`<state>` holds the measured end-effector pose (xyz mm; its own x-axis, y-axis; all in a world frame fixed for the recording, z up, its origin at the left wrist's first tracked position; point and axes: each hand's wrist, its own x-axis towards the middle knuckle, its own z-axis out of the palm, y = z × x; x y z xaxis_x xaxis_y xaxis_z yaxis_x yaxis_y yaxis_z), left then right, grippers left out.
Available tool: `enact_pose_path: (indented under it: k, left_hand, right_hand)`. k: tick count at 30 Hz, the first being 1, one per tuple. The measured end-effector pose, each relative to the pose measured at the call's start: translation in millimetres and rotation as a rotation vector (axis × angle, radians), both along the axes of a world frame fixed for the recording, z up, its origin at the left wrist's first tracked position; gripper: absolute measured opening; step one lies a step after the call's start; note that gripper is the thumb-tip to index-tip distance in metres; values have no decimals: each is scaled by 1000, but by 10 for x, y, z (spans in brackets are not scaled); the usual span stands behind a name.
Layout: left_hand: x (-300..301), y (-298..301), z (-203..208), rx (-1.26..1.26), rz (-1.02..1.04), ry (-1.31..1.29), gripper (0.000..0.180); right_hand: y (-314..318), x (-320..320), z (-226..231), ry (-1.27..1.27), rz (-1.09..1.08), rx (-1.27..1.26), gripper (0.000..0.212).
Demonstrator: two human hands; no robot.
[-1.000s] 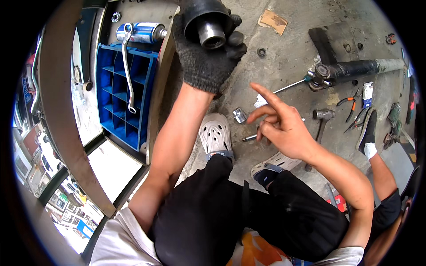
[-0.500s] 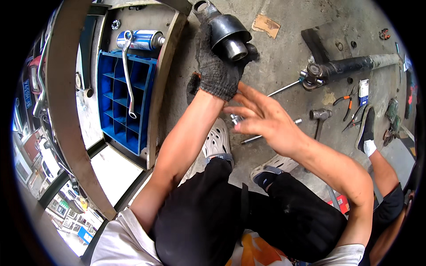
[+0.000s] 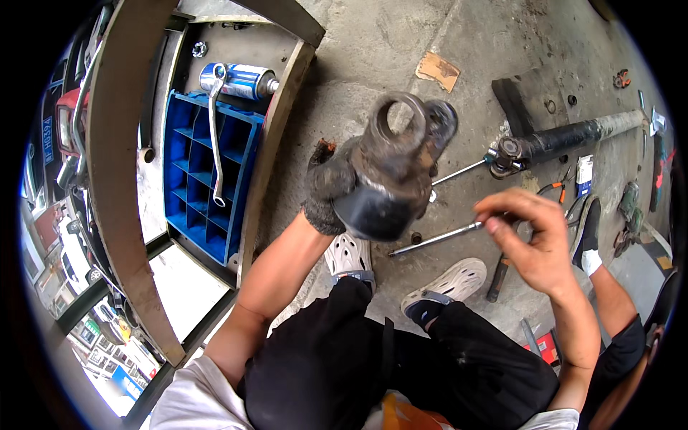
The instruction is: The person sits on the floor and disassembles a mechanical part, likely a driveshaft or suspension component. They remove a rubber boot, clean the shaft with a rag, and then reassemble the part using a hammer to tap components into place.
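My left hand, in a dark knit glove, grips a greasy metal yoke with two round eyes and a smooth black cup-shaped body. The eyes face up, and the cup's underside is hidden. My bare right hand hovers to the right, apart from the yoke. Its fingers are bent, the thumb stands slightly away from them, and nothing shows between. Below its fingertips a metal rod lies on the concrete. A hammer handle shows under that hand, with the head mostly covered.
On the left a metal frame holds a blue compartment tray, a wrench and a spray can. A drive shaft, orange-handled pliers and cardboard lie on the floor. Another person's leg is at right.
My left hand has brought the yoke down and nearer, turning its eyes toward me. My right hand has left my left wrist and moved right, its fingers now more bent.
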<state>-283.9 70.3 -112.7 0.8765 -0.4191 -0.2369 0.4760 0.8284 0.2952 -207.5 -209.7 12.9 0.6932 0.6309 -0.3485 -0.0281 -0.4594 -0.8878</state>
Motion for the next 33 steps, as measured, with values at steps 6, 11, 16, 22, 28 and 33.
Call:
enact_pose_path:
  k: [6, 11, 16, 22, 28, 33]
  left_hand:
    - [-184, -28, -10, 54, -57, 120, 93]
    - [-132, -48, 60, 65, -81, 136, 87]
    - [5, -52, 252, 106, -108, 112, 82]
    - [76, -194, 688, 392, -107, -35, 80]
    - [275, -334, 1049, 724, -248, -210, 91]
    - [238, -352, 1023, 795, -269, -240, 98]
  right_hand:
    - [12, 212, 254, -551, 50, 48, 40]
    - [-18, 268, 392, -632, 140, -27, 43]
    - [17, 298, 436, -653, 139, -4, 50]
    - [98, 234, 439, -613, 80, -35, 58]
    - [-91, 208, 481, -593, 64, -103, 60]
    - [31, 203, 446, -610, 126, -115, 58]
